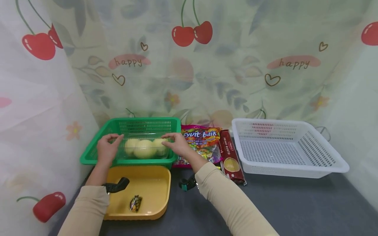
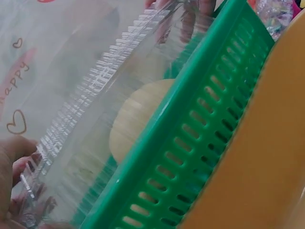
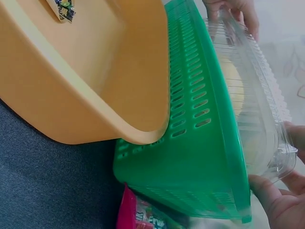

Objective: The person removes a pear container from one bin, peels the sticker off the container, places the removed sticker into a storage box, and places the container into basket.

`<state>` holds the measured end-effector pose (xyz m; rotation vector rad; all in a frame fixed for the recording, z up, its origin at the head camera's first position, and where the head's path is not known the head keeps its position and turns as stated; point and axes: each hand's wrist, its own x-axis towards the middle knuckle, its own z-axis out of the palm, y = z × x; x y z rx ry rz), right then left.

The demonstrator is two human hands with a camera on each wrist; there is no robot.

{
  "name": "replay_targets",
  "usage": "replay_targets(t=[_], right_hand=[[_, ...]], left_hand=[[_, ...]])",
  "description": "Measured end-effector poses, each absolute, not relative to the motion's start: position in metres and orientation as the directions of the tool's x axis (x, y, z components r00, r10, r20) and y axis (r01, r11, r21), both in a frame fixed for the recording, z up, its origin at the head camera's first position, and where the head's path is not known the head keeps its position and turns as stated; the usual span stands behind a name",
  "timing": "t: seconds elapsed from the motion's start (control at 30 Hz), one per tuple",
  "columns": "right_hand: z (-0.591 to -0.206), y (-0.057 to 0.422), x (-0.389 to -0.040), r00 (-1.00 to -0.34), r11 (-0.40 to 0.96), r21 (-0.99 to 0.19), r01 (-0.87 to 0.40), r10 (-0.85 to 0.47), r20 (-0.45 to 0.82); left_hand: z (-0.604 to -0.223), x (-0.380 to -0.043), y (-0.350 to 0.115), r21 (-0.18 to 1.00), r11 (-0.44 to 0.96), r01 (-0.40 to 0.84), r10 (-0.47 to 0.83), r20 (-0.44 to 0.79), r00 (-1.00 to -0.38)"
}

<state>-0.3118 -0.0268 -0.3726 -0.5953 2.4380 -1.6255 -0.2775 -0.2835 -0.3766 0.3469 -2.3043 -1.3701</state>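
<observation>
At the far left the left hand (image 1: pixel 107 149) gripped the left end of a clear box (image 1: pixel 143 147), fingers curled over its top edge and thumb at the side. The box sat inside the green basket (image 1: pixel 94 151), just above or on its floor; which of the two could not be told. Through the plastic showed three pale round buns (image 1: pixel 144 149), side by side. In the left wrist view the box's ribbed lid (image 2: pixel 90 90) rose above the basket's slotted wall, with one bun (image 2: pixel 138 117) behind it. In front of the basket, touching its near wall, lay a yellow tray (image 1: pixel 153 186) holding a small dark wrapped sweet (image 1: pixel 135 203).

The right hand (image 1: pixel 178 144) gripped the box's right end in the same way, fingers on top and thumb below; the right wrist view showed the fingers (image 3: pixel 271 200) pinching the box's corner flange over the basket rim. Just right of the basket lay a candy bag (image 1: pixel 202 139), partly under the right forearm, and beside it a dark red packet (image 1: pixel 230 157) lying lengthwise. Farther right stood a white basket (image 1: pixel 325 164), well apart from the hands. All rested on a dark grey table (image 1: pixel 295 206).
</observation>
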Motion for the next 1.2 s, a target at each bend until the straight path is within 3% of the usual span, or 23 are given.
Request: replay_targets(t=[0.23,0.4,0.8,1.2], right_hand=[[-0.372,-0.026,-0.312,-0.905,0.386,-0.887,-0.255,-0.419,0.078],[-0.372,-0.025,-0.313,-0.913,0.408,-0.876,-0.258,-0.399,0.083],[-0.366,-0.028,-0.312,-0.905,0.521,-0.797,-0.306,-0.42,0.072],[-0.357,-0.038,-0.306,-0.892,0.465,-0.865,-0.188,-0.449,-0.048]], left_hand=[[-0.374,-0.276,-0.294,0.843,0.535,-0.063,-0.189,0.047,-0.981],[-0.371,-0.276,-0.297,0.785,0.617,-0.045,-0.068,-0.004,-0.998],[-0.37,-0.278,-0.303,0.746,0.665,-0.016,-0.05,0.024,-0.998],[-0.375,-0.277,-0.303,0.664,0.747,0.016,-0.027,0.054,-0.998]])
